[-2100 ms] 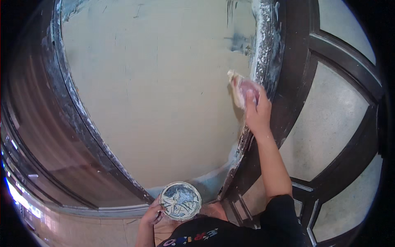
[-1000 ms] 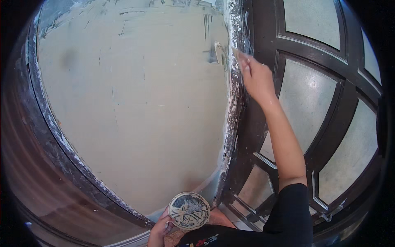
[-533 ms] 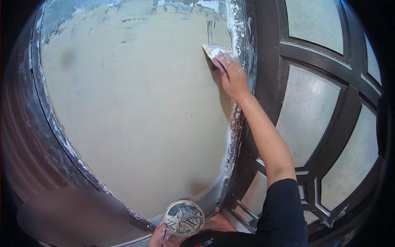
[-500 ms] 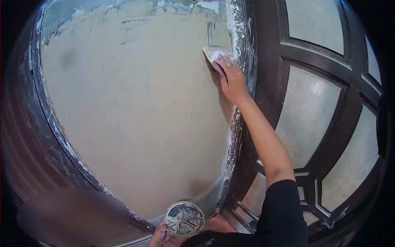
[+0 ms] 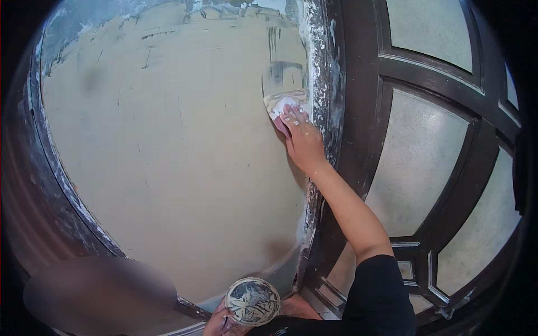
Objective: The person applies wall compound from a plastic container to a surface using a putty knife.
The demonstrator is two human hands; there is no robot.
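My right hand (image 5: 304, 143) is closed around a putty knife (image 5: 274, 106) with a broad blade smeared in pale filler. Its edge lies against the wall panel (image 5: 185, 162), close to the panel's right border. White filler sticks to my fingers and to the blade. Just above the blade, a dark scraped patch (image 5: 284, 74) shows through the beige coat. Low in the view, my left hand (image 5: 217, 320) grips the side of a round tub (image 5: 253, 301), its inside streaked with dark and pale filler. Part of that hand is cut off by the lower edge.
A dark frame strip (image 5: 316, 73) spattered with white runs down the panel's right side. Beyond it stands a dark brown door (image 5: 358, 112) with pale panes (image 5: 412, 162). Another stained strip (image 5: 61, 168) borders the left. A blurred oval hides the lower left.
My right hand has drawn the putty knife down the panel and slightly left, and a darker scraped patch now shows above it. The tub has stayed nearly in place.
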